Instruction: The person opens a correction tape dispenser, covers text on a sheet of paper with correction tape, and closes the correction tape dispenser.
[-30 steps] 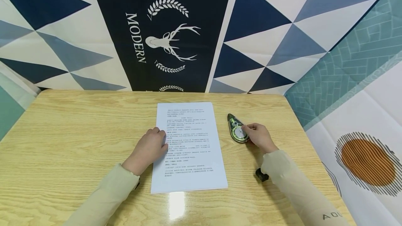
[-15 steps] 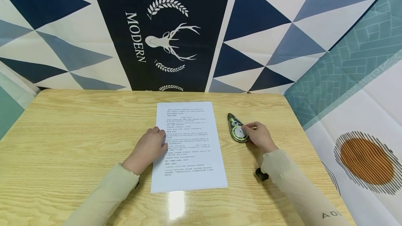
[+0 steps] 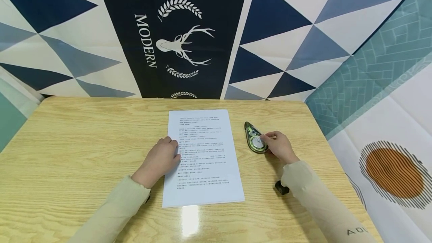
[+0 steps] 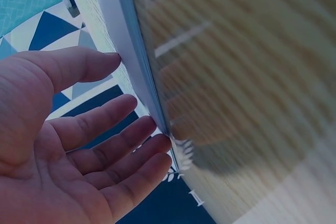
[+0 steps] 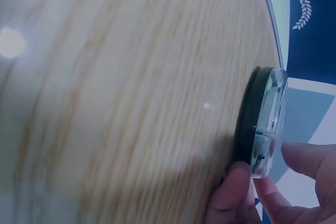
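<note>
A stack of printed sheets (image 3: 209, 160) lies flat on the wooden table, its side edge (image 4: 137, 45) showing up close in the left wrist view. My left hand (image 3: 160, 160) is at the stack's left edge, loosely bent fingertips right at the sheets and thumb spread apart. To the right lies a green correction tape dispenser (image 3: 255, 138) with a clear cover. My right hand (image 3: 278, 147) is at its near right end; in the right wrist view fingertips meet the end of the dispenser (image 5: 262, 124), and the thumb (image 5: 302, 158) stands slightly off its clear face.
The pale wooden table (image 3: 84, 153) runs back to a patterned wall cloth (image 3: 182, 29) with a deer head. Another cloth (image 3: 398, 153) with an orange oval hangs past the right edge. A small black device (image 3: 281, 188) is beneath the right wrist.
</note>
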`<state>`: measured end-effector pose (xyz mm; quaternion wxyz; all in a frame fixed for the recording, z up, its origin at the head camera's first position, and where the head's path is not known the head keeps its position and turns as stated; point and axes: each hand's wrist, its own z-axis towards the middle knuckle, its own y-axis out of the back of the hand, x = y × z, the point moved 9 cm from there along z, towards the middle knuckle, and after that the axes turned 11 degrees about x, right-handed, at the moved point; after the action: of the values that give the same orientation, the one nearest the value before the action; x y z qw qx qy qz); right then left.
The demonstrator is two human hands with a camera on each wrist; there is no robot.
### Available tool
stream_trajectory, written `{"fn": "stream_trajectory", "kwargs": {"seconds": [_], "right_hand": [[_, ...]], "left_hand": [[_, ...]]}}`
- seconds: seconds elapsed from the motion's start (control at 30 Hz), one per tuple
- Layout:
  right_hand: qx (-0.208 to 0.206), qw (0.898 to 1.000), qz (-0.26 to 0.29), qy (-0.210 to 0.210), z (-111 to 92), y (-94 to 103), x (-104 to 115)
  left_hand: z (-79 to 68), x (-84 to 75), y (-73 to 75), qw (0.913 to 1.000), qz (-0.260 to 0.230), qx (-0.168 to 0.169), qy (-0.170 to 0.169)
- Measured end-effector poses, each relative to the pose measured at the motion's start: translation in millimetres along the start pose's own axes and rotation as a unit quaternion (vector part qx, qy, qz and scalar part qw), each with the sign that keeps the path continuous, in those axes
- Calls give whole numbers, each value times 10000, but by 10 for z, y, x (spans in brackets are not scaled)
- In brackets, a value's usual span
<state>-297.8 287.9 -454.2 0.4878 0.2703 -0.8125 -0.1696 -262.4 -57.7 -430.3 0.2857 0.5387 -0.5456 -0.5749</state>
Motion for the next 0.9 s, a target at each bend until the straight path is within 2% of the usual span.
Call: {"fn": "stream_trajectory", "kwargs": {"seconds": [0.27, 0.53, 0.63, 0.9], "right_hand": [[-196, 9995, -201, -126, -65, 84, 0], [-226, 9995, -180, 131, -105, 108, 158], [-241, 9993, -246, 170, -127, 70, 258], [54, 9989, -160, 437, -99, -163, 537]], "left_hand": [[-14, -13, 2, 10000, -11, 17, -8], [6, -12, -3, 10000, -24, 4, -7], [21, -2, 5, 10000, -14, -24, 12], [41, 5, 81, 9996, 94, -263, -15]]}}
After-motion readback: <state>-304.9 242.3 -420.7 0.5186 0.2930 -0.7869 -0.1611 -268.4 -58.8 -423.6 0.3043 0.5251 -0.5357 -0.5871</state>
